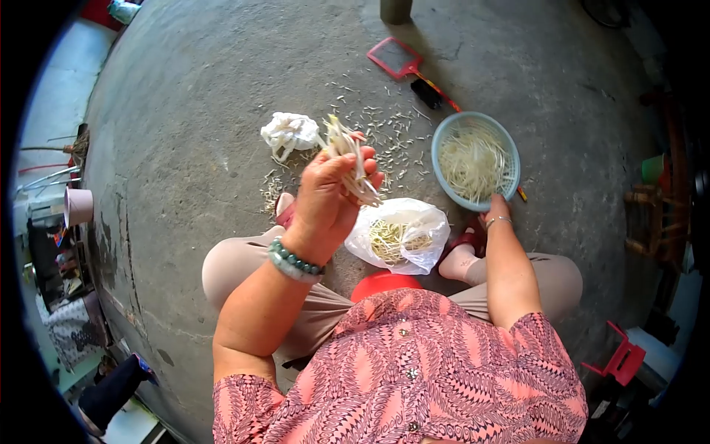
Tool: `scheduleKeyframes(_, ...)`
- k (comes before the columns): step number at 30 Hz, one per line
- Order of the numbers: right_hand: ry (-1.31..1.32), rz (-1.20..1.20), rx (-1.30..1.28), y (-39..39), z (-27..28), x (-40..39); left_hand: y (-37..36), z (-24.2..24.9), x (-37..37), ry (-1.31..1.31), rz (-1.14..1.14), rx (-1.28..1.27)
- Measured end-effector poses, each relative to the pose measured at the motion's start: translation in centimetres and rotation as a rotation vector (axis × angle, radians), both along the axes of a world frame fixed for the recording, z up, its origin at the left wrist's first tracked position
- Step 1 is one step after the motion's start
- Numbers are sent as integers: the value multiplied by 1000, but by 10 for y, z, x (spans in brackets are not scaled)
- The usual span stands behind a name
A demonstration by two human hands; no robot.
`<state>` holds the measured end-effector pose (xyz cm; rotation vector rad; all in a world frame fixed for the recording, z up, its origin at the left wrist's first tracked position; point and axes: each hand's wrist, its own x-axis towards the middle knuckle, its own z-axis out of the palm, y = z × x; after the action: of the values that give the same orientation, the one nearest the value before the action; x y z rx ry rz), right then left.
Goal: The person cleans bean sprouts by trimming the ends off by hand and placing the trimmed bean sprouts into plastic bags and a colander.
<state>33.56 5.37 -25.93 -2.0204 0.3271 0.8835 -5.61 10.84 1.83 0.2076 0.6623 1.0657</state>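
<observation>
My left hand (333, 185), raised in front of me with beaded bracelets at the wrist, is closed around a bunch of bean sprouts (346, 152). Its fingertips curl over their right side. At the near rim of a light-blue plastic colander (442, 177) is my right hand (498, 209), which appears to grip that rim; most of its fingers are hidden. Pale sprouts (473, 163) lie inside the colander. Between my feet, an opened white plastic bag (433, 218) holds more bean sprouts (388, 240), below my left hand.
Small sprout scraps (396, 137) are scattered over the concrete floor (192, 133). A crumpled white bag (290, 133) lies beyond my left foot. Past the colander is a red-framed fly swatter (396, 58) near a black object (426, 94). A red stool (381, 283) shows beneath me.
</observation>
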Motion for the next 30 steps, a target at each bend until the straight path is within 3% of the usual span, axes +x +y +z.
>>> scheduleKeyframes(2,-730,235,-341,5,-38,24,-3,-1,4,3,-11,-26)
scheduleKeyframes(5,-875,689,-111,36,26,26,-8,-4,12,-24,-47,-23)
scheduleKeyframes(7,-407,915,217,75,106,0,-10,-3,18,-10,-62,-22)
scheduleKeyframes(9,-287,1013,348,101,183,-44,-14,-6,23,1,-76,-18)
scheduleKeyframes(11,-392,1203,474,106,247,-88,-16,-10,26,23,-108,-20)
scheduleKeyframes(14,-417,1372,618,95,288,-115,-20,-6,33,98,-133,-27)
scheduleKeyframes(18,-240,1233,630,75,305,-127,-27,-18,35,189,-157,-20)
scheduleKeyframes(24,-231,1245,554,70,291,-115,-28,-30,32,237,-183,-44)
scheduleKeyframes(30,-257,1149,373,108,267,-21,-22,-34,33,318,-184,-126)
